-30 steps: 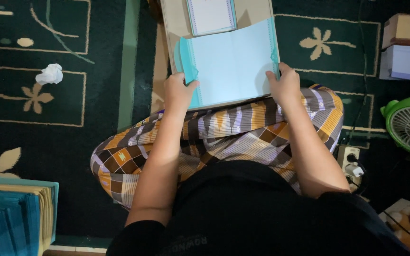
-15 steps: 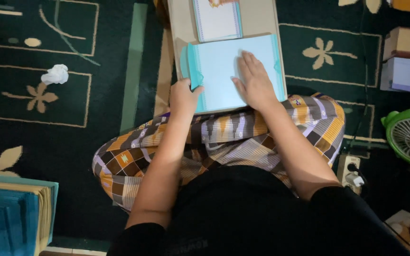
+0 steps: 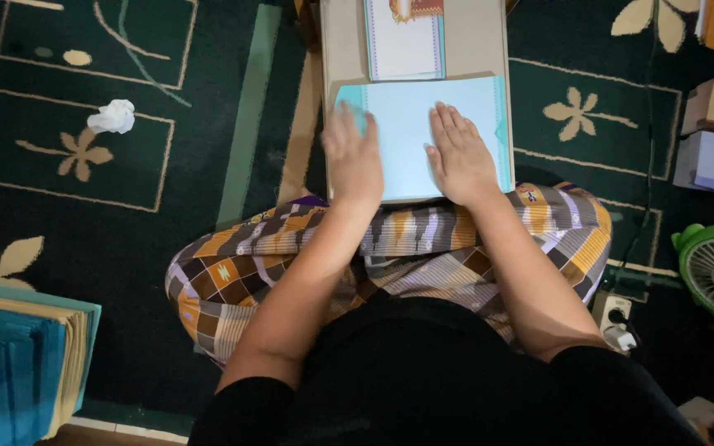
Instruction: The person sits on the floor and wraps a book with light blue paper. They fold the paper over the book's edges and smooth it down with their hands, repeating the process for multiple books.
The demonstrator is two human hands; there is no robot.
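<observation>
change: left hand (image 3: 355,157) moved from sheet (image 3: 411,136) edge onto it, blurred | right hand (image 3: 459,154) still flat, fingers spread, pressing sheet | left open, palm down | board (image 3: 340,49) beneath

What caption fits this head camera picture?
Both hands, left and right, press flat on a light blue folder over a lap.

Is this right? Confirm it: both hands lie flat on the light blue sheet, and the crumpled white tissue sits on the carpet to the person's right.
Not quite. The head view shows the crumpled white tissue on the carpet to the person's left. Both hands, left hand and right hand, do lie on the light blue sheet.
</observation>
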